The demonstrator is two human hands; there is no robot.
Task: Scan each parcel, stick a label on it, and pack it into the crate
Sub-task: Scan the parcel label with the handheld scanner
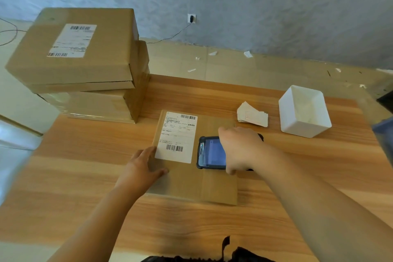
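Observation:
A flat brown cardboard parcel [191, 183] lies on the wooden table [85, 166], with a white shipping label [176, 137] stuck on its upper left part. My left hand [141, 168] rests flat on the parcel's left edge, fingers spread. My right hand [240, 149] grips a dark handheld scanner [210, 153] with a lit screen, held over the parcel just right of the label. A stack of loose white labels [253, 115] sits to the right of the parcel's far end.
Several larger brown boxes [85, 59] are stacked at the table's far left, the top one labelled. A white square bin [304, 110] stands at the right. A blue object [385, 134] shows at the right edge. Paper scraps litter the floor behind.

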